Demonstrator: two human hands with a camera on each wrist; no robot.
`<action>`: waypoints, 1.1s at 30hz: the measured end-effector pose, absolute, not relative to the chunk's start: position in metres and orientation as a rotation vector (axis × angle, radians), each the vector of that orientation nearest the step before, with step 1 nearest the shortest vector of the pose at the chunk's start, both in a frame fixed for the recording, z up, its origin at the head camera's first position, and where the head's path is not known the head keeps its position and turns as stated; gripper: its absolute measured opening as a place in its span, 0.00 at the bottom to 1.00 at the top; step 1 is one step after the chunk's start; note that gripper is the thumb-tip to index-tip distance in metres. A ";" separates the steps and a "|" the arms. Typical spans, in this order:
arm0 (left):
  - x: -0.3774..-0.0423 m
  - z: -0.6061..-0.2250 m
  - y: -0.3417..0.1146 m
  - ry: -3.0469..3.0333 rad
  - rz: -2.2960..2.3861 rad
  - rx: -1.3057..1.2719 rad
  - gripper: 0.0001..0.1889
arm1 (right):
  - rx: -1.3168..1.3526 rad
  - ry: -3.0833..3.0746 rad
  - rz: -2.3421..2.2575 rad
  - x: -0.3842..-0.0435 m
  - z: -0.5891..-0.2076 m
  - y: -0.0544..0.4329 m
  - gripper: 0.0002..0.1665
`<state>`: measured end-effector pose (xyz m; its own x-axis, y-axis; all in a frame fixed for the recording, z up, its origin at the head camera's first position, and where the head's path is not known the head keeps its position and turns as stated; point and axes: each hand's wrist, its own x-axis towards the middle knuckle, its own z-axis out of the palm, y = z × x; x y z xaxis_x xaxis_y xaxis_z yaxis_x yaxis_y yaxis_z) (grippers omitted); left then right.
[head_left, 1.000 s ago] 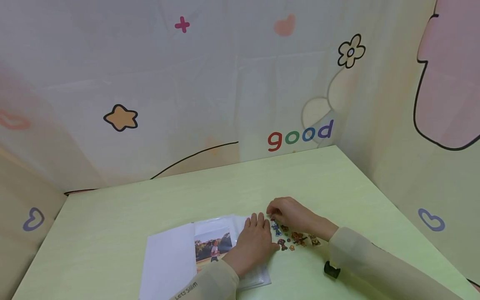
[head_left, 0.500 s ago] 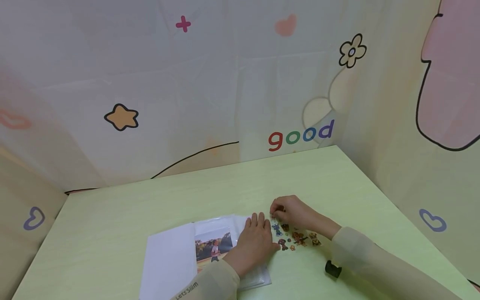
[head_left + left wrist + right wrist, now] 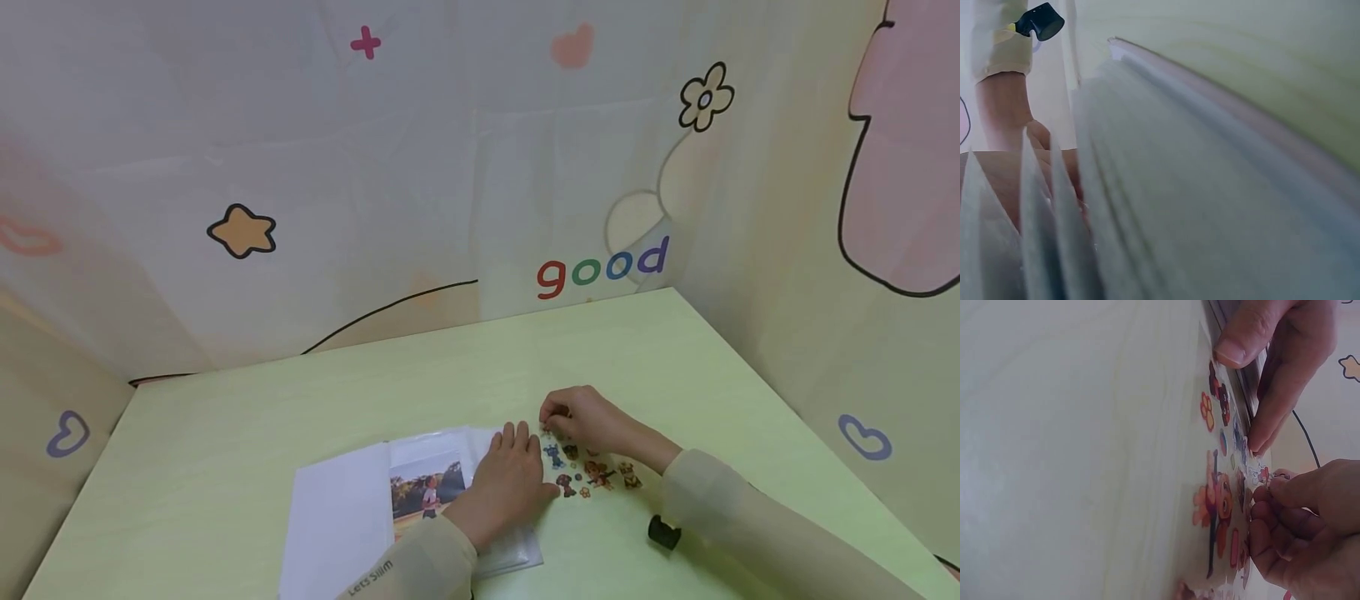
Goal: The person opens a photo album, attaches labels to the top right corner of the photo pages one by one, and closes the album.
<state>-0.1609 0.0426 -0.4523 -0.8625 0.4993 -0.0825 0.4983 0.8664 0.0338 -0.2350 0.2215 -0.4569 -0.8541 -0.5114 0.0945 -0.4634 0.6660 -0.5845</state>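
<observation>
My left hand (image 3: 508, 473) lies flat with straight fingers on the right page of a photo album (image 3: 341, 508), its thumb reaching the edge of a clear sticker sheet (image 3: 592, 508). Cartoon puppy stickers (image 3: 600, 473) and small flower shapes cover that sheet. At the sheet's far left corner, my right hand (image 3: 588, 418) pinches a small sticker (image 3: 1264, 475) between thumb and forefinger. The right wrist view shows the sticker partly lifted at the fingertips. A photo (image 3: 427, 492) sits in the album's sleeve, partly behind my left forearm. In the left wrist view, blurred album pages (image 3: 1166, 187) hide most of the hands.
The pale green table (image 3: 225, 417) runs back to a printed cloth wall (image 3: 375, 167). A black wrist camera mount (image 3: 663, 532) shows below the right sleeve. The cloth wall on the right (image 3: 840, 350) borders the table's right edge.
My right hand has shifted slightly to the right, its fingers still at the sheet's far corner. My left hand has stayed in place on the album.
</observation>
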 end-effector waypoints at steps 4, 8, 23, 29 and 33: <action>-0.163 -0.452 0.042 2.930 0.087 0.775 0.41 | -0.817 2.787 -0.957 -0.237 -0.458 0.223 0.08; -0.164 -0.451 0.041 2.927 0.135 0.767 0.40 | -0.817 2.776 -0.981 -0.238 -0.458 0.223 0.07; -0.154 -0.426 0.012 2.966 0.233 0.757 0.38 | -0.803 2.707 -1.104 -0.236 -0.449 0.225 0.05; -0.141 -0.416 -0.013 2.996 0.336 0.725 0.39 | -0.839 2.677 -1.168 -0.234 -0.439 0.222 0.05; -0.131 -0.414 -0.033 2.972 0.442 0.664 0.40 | -0.833 2.654 -1.214 -0.232 -0.433 0.219 0.07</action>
<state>-0.1313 -0.0332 -0.4145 -0.9049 0.4256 0.0002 0.4072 0.8657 0.2911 -0.2315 0.2187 -0.4326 -0.8440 -0.5213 0.1259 -0.4361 0.5306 -0.7268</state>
